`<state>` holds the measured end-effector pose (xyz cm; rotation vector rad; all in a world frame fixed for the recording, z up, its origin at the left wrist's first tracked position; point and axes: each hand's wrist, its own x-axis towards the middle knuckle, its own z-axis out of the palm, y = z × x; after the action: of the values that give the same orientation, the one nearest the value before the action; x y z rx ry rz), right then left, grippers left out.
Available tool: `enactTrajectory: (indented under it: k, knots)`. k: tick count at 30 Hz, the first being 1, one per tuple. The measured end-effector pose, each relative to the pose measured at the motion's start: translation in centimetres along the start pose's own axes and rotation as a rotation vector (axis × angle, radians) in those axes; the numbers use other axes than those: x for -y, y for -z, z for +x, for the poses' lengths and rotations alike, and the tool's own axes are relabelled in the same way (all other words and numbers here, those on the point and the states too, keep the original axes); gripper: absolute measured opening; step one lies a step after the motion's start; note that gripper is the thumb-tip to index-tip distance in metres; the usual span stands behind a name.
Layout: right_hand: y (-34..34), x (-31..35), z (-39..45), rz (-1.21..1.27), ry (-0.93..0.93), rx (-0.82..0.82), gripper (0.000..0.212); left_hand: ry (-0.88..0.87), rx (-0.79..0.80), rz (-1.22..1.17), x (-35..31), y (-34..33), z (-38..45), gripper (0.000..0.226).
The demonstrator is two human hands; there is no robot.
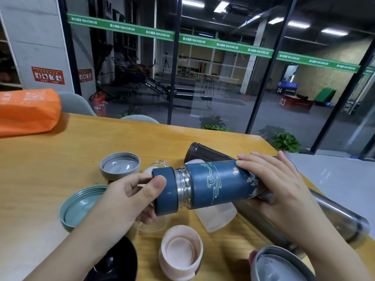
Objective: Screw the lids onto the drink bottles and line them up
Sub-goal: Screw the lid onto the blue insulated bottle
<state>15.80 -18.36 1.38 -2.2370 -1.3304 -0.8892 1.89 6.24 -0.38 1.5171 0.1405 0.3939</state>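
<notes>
Bottom edge crops the black lid [113, 260], pink lid [180, 254] and a grey lid [280, 264]. The left hand [125, 199] hides most of a clear glass piece [151, 225]. The blue bottle [219, 183] covers a frosted container [217, 218].

- Hands: two, left [129, 196] and right [272, 185], sharing one blue bottle [219, 184] at centre.
- Loose lids, open side up: five — grey [120, 164] at 11 o'clock, teal [81, 207] at 9, pink [180, 251] at 6, black [115, 260] at 7, grey-blue [282, 264] at 5.
- Other bottles lying down: three (a clear glass one may hide behind the left hand).
</notes>
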Motion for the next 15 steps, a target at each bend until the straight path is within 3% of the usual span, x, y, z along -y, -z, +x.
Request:
enactTrajectory:
  k: [10, 15]
  knots:
    - [0.09, -0.08, 0.0, -0.031, 0.01, 0.018, 0.055, -0.033, 0.015, 0.037, -0.34, -0.23, -0.23, 0.075]
    - [-0.3, 0.03, -0.01, -0.042, 0.014, 0.018, 0.077, -0.06, 0.016, 0.071, -0.13, -0.47, -0.45, 0.097]
